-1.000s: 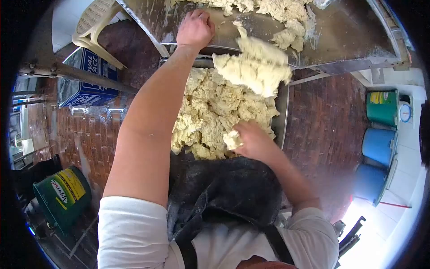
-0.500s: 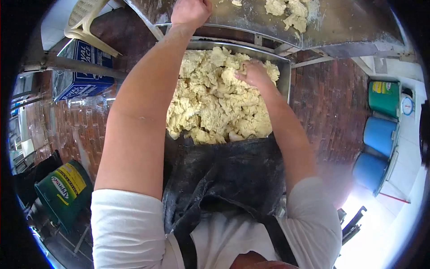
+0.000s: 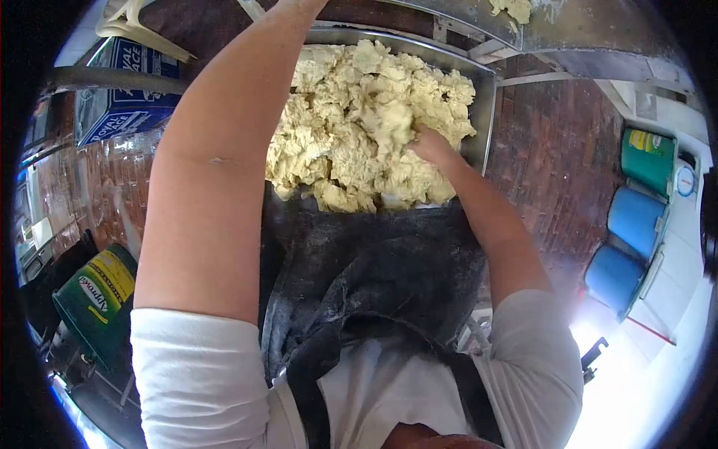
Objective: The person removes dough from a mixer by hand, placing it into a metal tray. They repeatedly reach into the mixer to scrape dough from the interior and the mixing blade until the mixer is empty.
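A heap of pale yellow, shaggy dough (image 3: 321, 112) fills a metal tub (image 3: 488, 112) in front of me. My right hand (image 3: 432, 146) is at the heap's right side, its fingers closed on a lump of dough (image 3: 393, 129) that looks smeared by motion. Part of those fingers is hidden by the dough. My left arm stretches up past the tub's left side, and only the wrist shows at the top edge; the left hand itself is out of the frame.
Beyond the tub is a metal table (image 3: 598, 30) with dough scraps (image 3: 512, 9) on it. At left are a blue box (image 3: 123, 120), a plastic chair (image 3: 134, 30) and a green bucket (image 3: 90, 307). Green (image 3: 647, 161) and blue containers (image 3: 634, 221) line the right side.
My right hand has closed on a lump of dough and pulled it toward me. My left hand, earlier a fist over the table, has passed out of the top. The view has tilted down slightly.
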{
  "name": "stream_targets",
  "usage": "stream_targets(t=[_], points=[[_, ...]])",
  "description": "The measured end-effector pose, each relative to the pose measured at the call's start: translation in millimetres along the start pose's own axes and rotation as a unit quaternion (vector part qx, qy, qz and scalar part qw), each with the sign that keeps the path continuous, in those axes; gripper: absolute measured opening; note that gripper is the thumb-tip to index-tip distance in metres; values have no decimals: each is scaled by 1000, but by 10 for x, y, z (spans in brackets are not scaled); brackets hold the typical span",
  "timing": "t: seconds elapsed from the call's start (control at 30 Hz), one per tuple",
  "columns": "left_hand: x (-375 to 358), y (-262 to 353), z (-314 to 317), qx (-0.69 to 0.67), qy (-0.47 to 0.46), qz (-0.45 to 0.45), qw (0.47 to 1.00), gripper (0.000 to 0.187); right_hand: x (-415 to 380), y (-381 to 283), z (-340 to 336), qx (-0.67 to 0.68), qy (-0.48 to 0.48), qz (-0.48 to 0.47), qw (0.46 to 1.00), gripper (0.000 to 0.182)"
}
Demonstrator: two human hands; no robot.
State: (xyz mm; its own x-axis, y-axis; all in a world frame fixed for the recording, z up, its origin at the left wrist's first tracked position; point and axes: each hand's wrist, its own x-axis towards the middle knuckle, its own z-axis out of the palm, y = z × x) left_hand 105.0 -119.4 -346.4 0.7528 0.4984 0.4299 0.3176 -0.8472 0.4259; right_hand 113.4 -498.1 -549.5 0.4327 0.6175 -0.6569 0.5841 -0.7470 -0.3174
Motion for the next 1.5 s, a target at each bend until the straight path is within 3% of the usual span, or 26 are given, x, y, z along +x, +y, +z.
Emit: stream_targets(t=[0.1, 0.17, 0.23, 0.3, 0.37, 0.4, 0.43, 0.47, 0.5, 0.57, 0.6, 0.63, 0.7, 0.77, 0.87, 0.93, 1.03, 1.07, 1.2, 1.3, 1.43, 1.5], points=[[8, -107, 90, 5, 59, 26, 998, 29, 182, 337, 23, 58, -67, 66, 994, 73], [30, -143, 160, 6, 97, 45, 994, 28, 33, 249, -73, 39, -47, 60, 996, 70], [46, -117, 79, 28, 41, 43, 998, 28, -122, -136, -420, -155, -163, 69, 972, 68], [36, -97, 37, 21, 19, 21, 999, 28, -314, -523, -667, -160, -171, 49, 971, 65], [23, 8, -60, 11, 1, 7, 1000, 28, -299, -643, -656, -96, 88, -8, 991, 66], [15, 26, -102, -4, -58, -30, 998, 27, -216, -715, -677, 62, -29, 38, 997, 75], [84, 15, -122, -18, -110, -63, 992, 26, -205, -678, -508, 136, -48, 107, 984, 83], [98, -110, 26, 14, -7, 10, 1000, 22, -223, -633, -524, -22, -131, 30, 991, 86], [118, -231, 215, 45, 94, 83, 991, 19, -36, -595, -518, -20, -161, 40, 986, 76], [104, -159, 169, 30, 102, 72, 992, 18, -200, -1017, -1252, -84, -200, 12, 976, 56], [114, -156, 166, 31, 95, 70, 993, 20, -337, -1070, -1448, -23, -25, -36, 999, 50], [113, -162, 164, 34, 86, 65, 994, 21, -486, -1125, -1609, 38, 148, -86, 984, 47], [108, -142, 131, 33, 87, 65, 994, 21, -702, -1408, -2287, 74, 397, -139, 904, 64], [96, -117, 100, 29, 85, 63, 994, 21, -473, -1289, -2822, -49, 554, -108, 824, 77], [105, -95, 78, 26, 70, 55, 996, 21, 14, -1141, -3479, -78, 558, -49, 825, 87], [103, -89, 92, 21, 80, 55, 995, 20, 282, -1103, -3803, -216, 553, 73, 801, 82], [120, -115, 85, 21, 83, 60, 995, 21, 596, -1057, -4217, -128, 535, 82, 831, 87], [110, -117, 87, 22, 73, 66, 995, 22, 608, -1126, -4305, -144, 506, 127, 841, 83], [111, -92, 109, 21, 76, 55, 995, 22, 931, -775, -4402, -150, 517, 65, 840, 77], [102, -85, 123, 35, 82, 56, 994, 23, 793, -813, -4325, -146, 469, 60, 869, 78], [128, -113, 134, 29, 82, 45, 995, 23, 682, -1076, -4381, -190, 427, 121, 876, 78], [116, -107, 116, 26, 89, 48, 995, 23, 851, -893, -4408, -180, 444, 94, 873, 78]])
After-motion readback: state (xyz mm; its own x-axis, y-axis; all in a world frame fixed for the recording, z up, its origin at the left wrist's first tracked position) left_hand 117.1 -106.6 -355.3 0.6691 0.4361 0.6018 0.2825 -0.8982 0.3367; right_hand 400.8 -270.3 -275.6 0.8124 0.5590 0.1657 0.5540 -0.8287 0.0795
